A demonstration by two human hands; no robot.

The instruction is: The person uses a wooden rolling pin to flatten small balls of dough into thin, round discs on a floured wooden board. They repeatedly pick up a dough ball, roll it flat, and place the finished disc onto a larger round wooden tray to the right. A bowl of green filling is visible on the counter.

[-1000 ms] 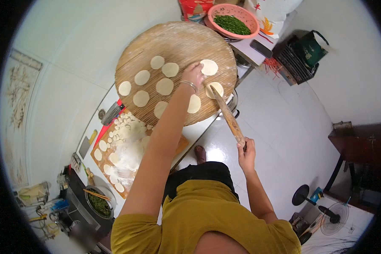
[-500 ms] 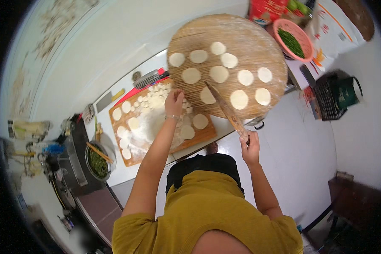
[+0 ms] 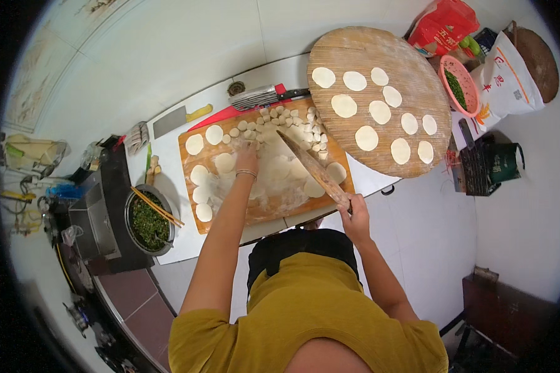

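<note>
rolling pin (image 3: 315, 172) gripped by right hand (image 3: 356, 220), left hand (image 3: 247, 154) stretched forward

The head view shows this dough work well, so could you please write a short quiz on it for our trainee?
1. Multiple choice: What does the right hand hold?
a) a cleaver
b) a tapered wooden rolling pin
c) a pair of chopsticks
2. True or false: The left hand is over the rectangular wooden cutting board.
3. Count: How many flat dough rounds lie on the round slatted board?

Key: 1. b; 2. True; 3. Eleven.
</note>
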